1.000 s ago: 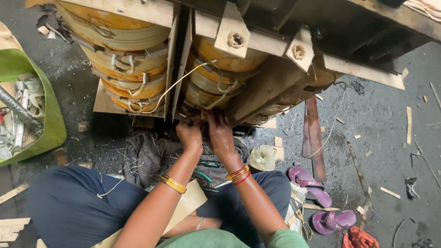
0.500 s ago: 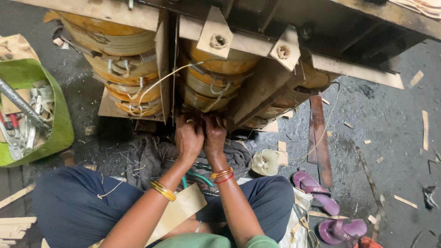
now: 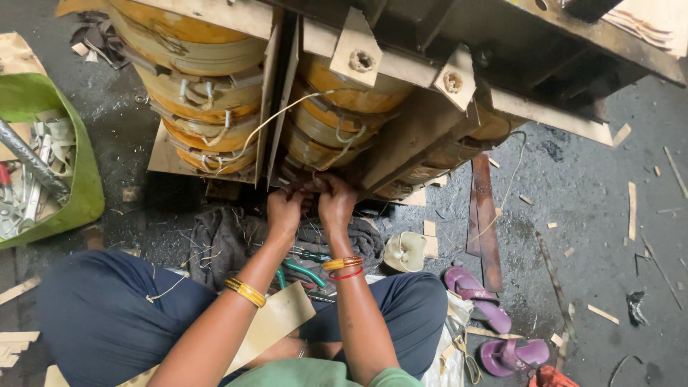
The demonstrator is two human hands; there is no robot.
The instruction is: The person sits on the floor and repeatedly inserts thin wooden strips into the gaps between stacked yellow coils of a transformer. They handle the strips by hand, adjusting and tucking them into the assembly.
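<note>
At the far left a green tub [image 3: 79, 179] sits on the floor [image 3: 602, 236], holding metal tools [image 3: 29, 186] and strips. Right of it stands a large transformer [image 3: 401, 79]: two stacks of yellow-wrapped coils, the left coil [image 3: 208, 86] and the right coil [image 3: 337, 115], parted by upright board sheets [image 3: 276, 93] and topped by wooden blocks with bolts. A pale cord [image 3: 279, 115] runs from the left coil's foot up across the boards to the right coil.

Below the coils lies a dark rag [image 3: 222, 240] strewn with wire bits. The person sits cross-legged in dark trousers [image 3: 100, 315], a card strip [image 3: 276, 326] on the lap. The left hand [image 3: 285, 211], yellow bangles [image 3: 246, 292] on its forearm, is curled shut at the foot of the right coil, its fingers pinching something small that cannot be made out. Just beside it and touching it, the right hand [image 3: 335, 203], with orange and red bangles [image 3: 342, 266], is likewise closed, fingertips pressed into the same spot under the coil's lowest turns. Green-handled pliers [image 3: 304, 271] lie on the floor between the forearms.

Further right a roll of pale tape [image 3: 405, 251] rests near the right knee. Beyond it a rusty metal bar [image 3: 484, 215] lies along the floor beside the transformer. Two purple sandals [image 3: 487, 301] sit near the lower right, with wood slivers [image 3: 632, 208] scattered over the dark floor.
</note>
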